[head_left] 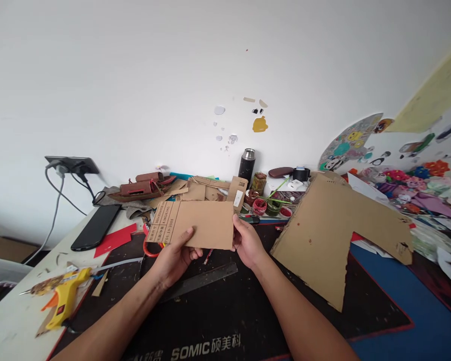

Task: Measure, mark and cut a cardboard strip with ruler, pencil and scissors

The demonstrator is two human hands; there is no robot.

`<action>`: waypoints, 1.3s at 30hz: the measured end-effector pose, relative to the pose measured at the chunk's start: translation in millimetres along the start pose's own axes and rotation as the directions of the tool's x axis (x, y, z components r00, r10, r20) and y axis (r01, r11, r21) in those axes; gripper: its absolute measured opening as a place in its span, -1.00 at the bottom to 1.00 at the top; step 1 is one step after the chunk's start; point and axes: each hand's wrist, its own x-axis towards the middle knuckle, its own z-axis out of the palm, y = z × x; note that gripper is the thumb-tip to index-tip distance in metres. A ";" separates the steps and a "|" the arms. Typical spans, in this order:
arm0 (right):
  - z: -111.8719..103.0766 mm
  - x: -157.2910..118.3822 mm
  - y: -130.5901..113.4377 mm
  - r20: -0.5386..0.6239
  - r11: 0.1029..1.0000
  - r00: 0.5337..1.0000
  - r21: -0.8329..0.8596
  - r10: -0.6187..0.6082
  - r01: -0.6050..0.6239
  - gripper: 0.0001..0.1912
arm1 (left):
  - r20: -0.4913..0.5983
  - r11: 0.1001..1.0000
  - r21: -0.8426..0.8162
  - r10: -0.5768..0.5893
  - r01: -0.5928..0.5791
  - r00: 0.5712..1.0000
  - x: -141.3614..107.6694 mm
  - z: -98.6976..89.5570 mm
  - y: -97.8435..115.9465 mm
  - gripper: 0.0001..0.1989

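A rectangular piece of cardboard (206,220), printed with dark lettering on its left part, is held up above a black mat (218,306). My left hand (176,258) grips its lower edge, thumb on the near face and fingers behind. At the right edge, my right hand (246,239) pinches the piece between thumb and fingers. Below the cardboard a clear ruler (206,281) lies on the mat. Partly hidden behind my left hand and the cardboard is an orange-red handle (149,248), perhaps of scissors.
A yellow glue gun (69,298) and a black phone (96,228) lie on the left. To the right rests a large cut cardboard sheet (319,235). Paint jars (259,206), a black thermos (247,168) and a brown model boat (139,188) stand along the wall.
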 end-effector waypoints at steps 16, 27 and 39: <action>2.7 0.8 4.6 0.145 0.997 0.988 0.050 0.057 -0.065 -0.38 | -0.083 0.989 -0.047 0.134 -0.138 0.988 2.4 4.3 5.6 -0.57; 4.5 -2.1 4.6 0.190 0.992 0.975 0.013 0.118 -0.122 -0.41 | -0.137 0.973 -0.035 0.220 -0.226 0.966 7.7 -0.1 14.0 -0.54; 2.4 1.0 6.6 0.137 0.984 0.978 0.052 0.160 -0.168 -0.32 | -0.061 0.977 0.024 0.214 -0.213 0.975 3.3 2.0 7.9 -0.47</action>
